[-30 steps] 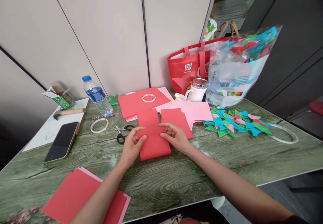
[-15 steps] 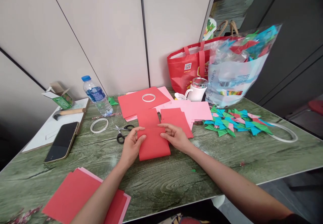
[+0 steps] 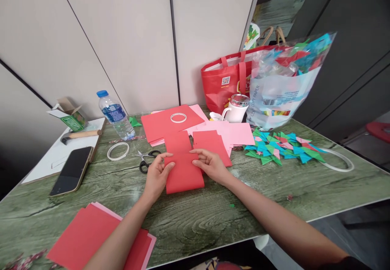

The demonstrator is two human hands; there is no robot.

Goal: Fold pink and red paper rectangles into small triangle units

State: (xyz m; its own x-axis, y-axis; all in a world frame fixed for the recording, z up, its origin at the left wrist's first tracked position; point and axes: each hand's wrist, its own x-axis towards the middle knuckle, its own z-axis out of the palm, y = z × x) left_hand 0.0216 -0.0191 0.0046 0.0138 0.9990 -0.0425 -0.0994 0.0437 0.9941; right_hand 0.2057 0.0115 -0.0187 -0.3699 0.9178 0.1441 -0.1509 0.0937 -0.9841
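A folded red sheet of paper (image 3: 184, 176) lies on the green table (image 3: 195, 217) in front of me. My left hand (image 3: 157, 176) grips its left edge, thumb on top near the far corner. My right hand (image 3: 210, 165) pinches its right far corner, fingers closed on the paper. Just beyond the sheet lie more red pieces (image 3: 210, 142) and a spread of pink sheets (image 3: 237, 134). Black scissors (image 3: 146, 160) rest just left of my left hand.
Red and pink sheets (image 3: 91, 237) are stacked near left. A phone (image 3: 71, 170), hammer (image 3: 79, 135), water bottle (image 3: 115, 115) and tape rings (image 3: 118, 150) sit left. Folded coloured triangles (image 3: 283, 146), a white jar (image 3: 236, 109), a red bag (image 3: 228, 81) and a plastic bag (image 3: 283, 87) stand right.
Both hands stay on the red sheet in nearly the same grip. The view has shifted slightly; nothing on the table has moved.
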